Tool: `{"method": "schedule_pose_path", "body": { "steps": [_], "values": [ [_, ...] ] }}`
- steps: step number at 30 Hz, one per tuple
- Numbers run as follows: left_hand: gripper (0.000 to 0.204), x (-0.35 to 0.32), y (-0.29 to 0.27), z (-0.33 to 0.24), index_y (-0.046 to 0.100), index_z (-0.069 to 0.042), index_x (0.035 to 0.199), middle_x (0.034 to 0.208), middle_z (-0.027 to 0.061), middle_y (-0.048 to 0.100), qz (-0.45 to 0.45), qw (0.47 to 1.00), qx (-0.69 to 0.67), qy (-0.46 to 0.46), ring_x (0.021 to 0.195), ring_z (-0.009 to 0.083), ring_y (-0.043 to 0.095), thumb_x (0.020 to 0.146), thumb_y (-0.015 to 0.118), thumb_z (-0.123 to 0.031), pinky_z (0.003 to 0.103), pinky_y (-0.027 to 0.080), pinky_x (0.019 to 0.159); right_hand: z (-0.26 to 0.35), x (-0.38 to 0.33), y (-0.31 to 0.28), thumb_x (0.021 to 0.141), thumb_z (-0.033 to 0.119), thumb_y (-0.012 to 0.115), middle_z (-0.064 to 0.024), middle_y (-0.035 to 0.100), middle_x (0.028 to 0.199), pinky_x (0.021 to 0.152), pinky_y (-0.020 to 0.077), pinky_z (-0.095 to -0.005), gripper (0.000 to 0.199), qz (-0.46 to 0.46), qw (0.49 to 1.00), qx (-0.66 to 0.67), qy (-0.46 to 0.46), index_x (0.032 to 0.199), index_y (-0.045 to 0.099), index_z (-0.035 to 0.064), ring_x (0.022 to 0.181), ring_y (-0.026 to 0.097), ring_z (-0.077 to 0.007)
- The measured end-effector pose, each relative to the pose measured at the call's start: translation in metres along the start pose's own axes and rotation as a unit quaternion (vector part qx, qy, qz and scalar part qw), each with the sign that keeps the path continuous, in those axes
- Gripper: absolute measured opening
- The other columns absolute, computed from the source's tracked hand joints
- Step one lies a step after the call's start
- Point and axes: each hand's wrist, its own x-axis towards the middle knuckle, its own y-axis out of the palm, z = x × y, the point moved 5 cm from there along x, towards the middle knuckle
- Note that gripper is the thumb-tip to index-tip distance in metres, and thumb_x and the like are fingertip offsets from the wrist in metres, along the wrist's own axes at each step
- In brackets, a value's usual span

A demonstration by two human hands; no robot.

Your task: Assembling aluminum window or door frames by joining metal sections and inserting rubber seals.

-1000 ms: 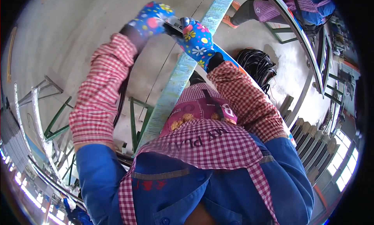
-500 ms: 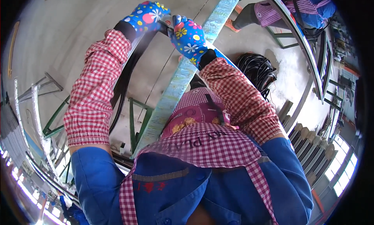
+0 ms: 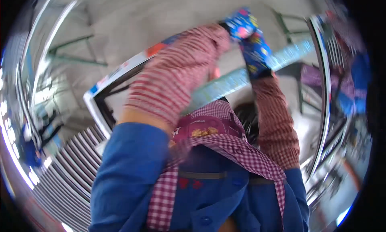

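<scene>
My left hand (image 3: 241,25), in a blue flowered glove, is at the far side, right of the middle. My right hand (image 3: 256,53), in a matching glove, is just below it, and the two are touching or nearly so. Both are smeared by motion, so their fingers and anything between them cannot be made out. A window-like frame (image 3: 132,65) with a white edge, a dark inner side and orange and blue patches runs beneath my left forearm. Its near corner shows at the left; my sleeve covers much of the rest.
A bar in pale blue-green wrapping (image 3: 221,87) crosses below my hands. Green trestle legs (image 3: 80,51) stand at the far left. Stacked long profiles (image 3: 74,163) lie at lower left. Another upright frame (image 3: 325,91) is at the right, with a person (image 3: 341,85) beyond it.
The view has turned, and the surroundings have shifted in it. Both hands now appear farther right, with my left forearm slanting across the frame. The coloured frame edge and near corner have come into view.
</scene>
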Motion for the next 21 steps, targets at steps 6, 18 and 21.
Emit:
{"method": "schedule_pose_path", "body": {
  "steps": [6,18,21],
  "values": [
    [0.053,-0.2,-0.1,-0.062,0.053,-0.01,0.129,0.133,0.0177,0.05,-0.277,0.899,-0.049,-0.336,0.128,0.0359,0.041,0.078,0.061,-0.018,0.05,0.025,0.111,0.117,0.014,-0.027,0.081,0.028,0.07,-0.0249,0.061,0.108,0.089,0.0455,-0.0446,0.057,0.04,0.987,0.15,-0.033,0.125,0.049,-0.0028,0.101,0.058,-0.0396],
    [0.048,-0.55,-0.111,-0.228,0.051,0.002,0.124,0.113,0.0198,0.061,-0.319,0.565,0.123,-0.751,0.103,0.0377,0.058,0.085,0.062,-0.024,0.039,0.047,0.09,0.449,-0.109,0.11,0.078,0.024,0.066,-0.011,0.062,0.093,0.076,0.0478,-0.0429,0.034,0.249,0.843,0.08,-0.47,0.109,0.061,0.0088,0.091,0.06,-0.0257],
    [0.05,-0.564,-0.099,-0.221,0.049,0.003,0.126,0.115,0.0241,0.058,-0.236,0.565,0.04,-0.789,0.105,0.0412,0.056,0.084,0.065,-0.018,0.043,0.046,0.09,0.446,-0.104,0.101,0.079,0.021,0.063,-0.0096,0.062,0.085,0.067,0.0496,-0.0403,0.027,0.184,0.824,0.204,-0.496,0.103,0.061,0.0085,0.081,0.062,-0.0271]
  ]
}}
